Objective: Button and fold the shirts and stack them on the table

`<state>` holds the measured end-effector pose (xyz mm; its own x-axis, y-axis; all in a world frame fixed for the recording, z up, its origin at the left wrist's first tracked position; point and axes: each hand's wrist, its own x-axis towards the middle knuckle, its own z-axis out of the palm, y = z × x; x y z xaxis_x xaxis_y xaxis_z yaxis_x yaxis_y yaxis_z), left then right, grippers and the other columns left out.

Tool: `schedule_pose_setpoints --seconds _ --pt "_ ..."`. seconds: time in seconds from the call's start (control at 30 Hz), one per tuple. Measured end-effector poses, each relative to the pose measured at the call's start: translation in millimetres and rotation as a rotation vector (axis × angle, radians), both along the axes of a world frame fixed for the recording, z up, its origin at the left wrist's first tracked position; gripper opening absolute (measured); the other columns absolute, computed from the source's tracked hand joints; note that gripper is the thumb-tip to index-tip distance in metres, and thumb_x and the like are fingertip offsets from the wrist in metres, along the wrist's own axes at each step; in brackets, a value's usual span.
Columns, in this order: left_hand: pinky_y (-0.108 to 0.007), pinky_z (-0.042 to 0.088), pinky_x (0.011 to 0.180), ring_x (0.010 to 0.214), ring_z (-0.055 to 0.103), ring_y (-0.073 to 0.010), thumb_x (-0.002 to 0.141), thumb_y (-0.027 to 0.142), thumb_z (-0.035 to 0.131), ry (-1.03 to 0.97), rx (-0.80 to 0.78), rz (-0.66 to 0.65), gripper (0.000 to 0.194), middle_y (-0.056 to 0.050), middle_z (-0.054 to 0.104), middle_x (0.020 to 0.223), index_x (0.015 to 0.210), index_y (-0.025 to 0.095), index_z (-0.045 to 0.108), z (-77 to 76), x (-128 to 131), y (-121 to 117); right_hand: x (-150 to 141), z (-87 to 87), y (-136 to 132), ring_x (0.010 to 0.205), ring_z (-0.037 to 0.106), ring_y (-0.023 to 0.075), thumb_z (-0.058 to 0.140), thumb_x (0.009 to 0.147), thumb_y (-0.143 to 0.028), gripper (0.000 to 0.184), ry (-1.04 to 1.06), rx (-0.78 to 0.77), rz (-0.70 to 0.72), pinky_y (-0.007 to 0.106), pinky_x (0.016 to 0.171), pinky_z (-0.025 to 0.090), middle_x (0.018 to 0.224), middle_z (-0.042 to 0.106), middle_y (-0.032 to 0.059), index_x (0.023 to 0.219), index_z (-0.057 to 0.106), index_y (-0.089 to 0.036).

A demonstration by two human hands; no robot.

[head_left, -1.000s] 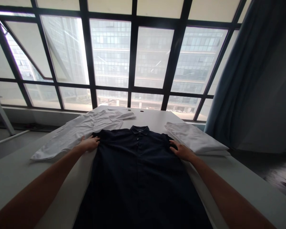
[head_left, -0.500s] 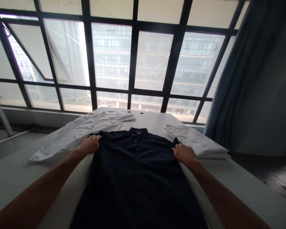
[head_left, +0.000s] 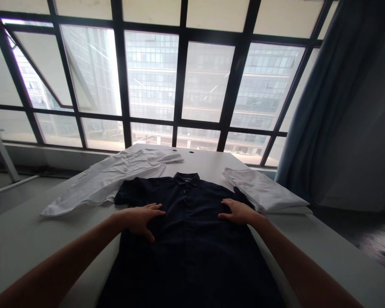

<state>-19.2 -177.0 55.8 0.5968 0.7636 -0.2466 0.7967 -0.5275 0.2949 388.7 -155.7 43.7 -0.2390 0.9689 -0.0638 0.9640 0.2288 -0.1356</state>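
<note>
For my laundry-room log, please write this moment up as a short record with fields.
Left hand: flat on the navy collared shirt, holding nothing
Right hand: flat on the same shirt, holding nothing
Beyond left hand: white long-sleeved shirt, spread out
Beyond right hand: folded white garment
Surface: white table
Behind: large gridded window, blue curtain

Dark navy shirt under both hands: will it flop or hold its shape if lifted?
It will probably flop: the dark navy shirt lies flat with soft creases beneath the left hand and right hand. The collar looks slightly firmer. Pushed, it may slide fairly easily on the smooth white table.
</note>
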Motion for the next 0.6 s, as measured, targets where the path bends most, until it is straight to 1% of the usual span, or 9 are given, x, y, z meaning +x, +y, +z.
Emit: schedule_pose_setpoints --seconds 0.1,0.17,0.23,0.3,0.33,0.4,0.47,0.53,0.6 --pt "-0.041 0.038 0.109 0.135 0.042 -0.0342 0.058 0.042 0.088 -0.007 0.063 -0.093 0.086 -0.009 0.043 0.15 0.137 0.031 0.055 10.2 19.0 -18.1 -24.9 12.1 -15.8 0.119 0.059 0.0285 0.067 0.082 -0.039 0.042 0.009 0.165 0.091 0.035 0.104 0.042 0.128 0.066 0.0103 0.119 0.068 -0.019" --pt "-0.038 0.045 0.101 0.121 0.054 -0.0322 0.055 0.042 0.09 -0.032 0.087 -0.18 0.079 -0.008 0.055 0.135 0.127 0.029 0.062 15.4 33.7 -28.4 -50.4 16.8 -25.1 0.107 0.065 0.0256 0.062 0.087 -0.039 0.029 0.062 0.235 0.116 0.031 0.095 0.046 0.114 0.071 0.0083 0.106 0.072 -0.021" --pt "-0.033 0.051 0.088 0.104 0.062 -0.028 0.057 0.042 0.089 -0.056 0.054 -0.229 0.068 -0.006 0.062 0.12 0.119 0.028 0.065 18.4 46.1 -35.5 -78.1 19.1 -29.2 0.094 0.069 0.0232 0.056 0.091 -0.044 0.03 0.106 0.208 0.116 0.029 0.084 0.048 0.101 0.074 0.0069 0.098 0.073 -0.022" --pt "-0.03 0.051 0.075 0.088 0.065 -0.0231 0.067 0.039 0.083 -0.077 -0.016 -0.243 0.051 -0.003 0.067 0.104 0.114 0.027 0.066 19.3 55.4 -38.5 -104.1 20.2 -26.6 0.086 0.07 0.0234 0.052 0.092 -0.049 0.034 0.1 0.144 0.101 0.029 0.077 0.049 0.093 0.075 0.007 0.096 0.073 -0.022" --pt "-0.028 0.051 0.07 0.082 0.066 -0.021 0.072 0.037 0.079 -0.092 -0.053 -0.246 0.043 -0.001 0.069 0.095 0.111 0.026 0.067 19.3 59.0 -38.0 -115.5 20.7 -22.8 0.085 0.07 0.0246 0.051 0.092 -0.051 0.037 0.082 0.124 0.083 0.031 0.076 0.05 0.092 0.075 0.0079 0.096 0.073 -0.021" --pt "-0.026 0.049 0.065 0.073 0.065 -0.0183 0.08 0.033 0.071 -0.114 -0.096 -0.25 0.026 0.0 0.069 0.083 0.104 0.024 0.07 19.1 65.3 -32.2 -134.1 22.5 -11.9 0.09 0.07 0.0281 0.05 0.091 -0.055 0.042 0.029 0.102 0.032 0.034 0.078 0.051 0.095 0.075 0.0117 0.096 0.072 -0.019" --pt "-0.026 0.048 0.063 0.07 0.065 -0.0175 0.086 0.03 0.063 -0.11 -0.055 -0.238 0.016 -0.001 0.07 0.08 0.097 0.022 0.072 18.9 71.6 -20.2 -146.1 24.9 0.8 0.095 0.07 0.0304 0.055 0.088 -0.056 0.044 -0.013 0.069 -0.018 0.036 0.08 0.052 0.101 0.074 0.0149 0.097 0.072 -0.017" --pt "-0.027 0.049 0.067 0.075 0.066 -0.0193 0.088 0.026 0.057 -0.075 0.07 -0.16 0.017 -0.003 0.072 0.085 0.092 0.022 0.074 18.3 79.1 -3.2 -151.4 27.3 11.9 0.089 0.072 0.0299 0.061 0.085 -0.052 0.041 -0.014 -0.022 -0.064 0.036 0.078 0.054 0.099 0.074 0.0155 0.097 0.072 -0.015" --pt "-0.027 0.05 0.072 0.083 0.068 -0.0217 0.087 0.024 0.055 -0.04 0.191 -0.018 0.02 -0.005 0.073 0.091 0.091 0.022 0.075 16.4 88.1 15.9 -151.3 28.7 19.6 0.074 0.073 0.0269 0.065 0.083 -0.045 0.035 0.038 -0.148 -0.101 0.034 0.071 0.056 0.091 0.075 0.0141 0.095 0.072 -0.013"
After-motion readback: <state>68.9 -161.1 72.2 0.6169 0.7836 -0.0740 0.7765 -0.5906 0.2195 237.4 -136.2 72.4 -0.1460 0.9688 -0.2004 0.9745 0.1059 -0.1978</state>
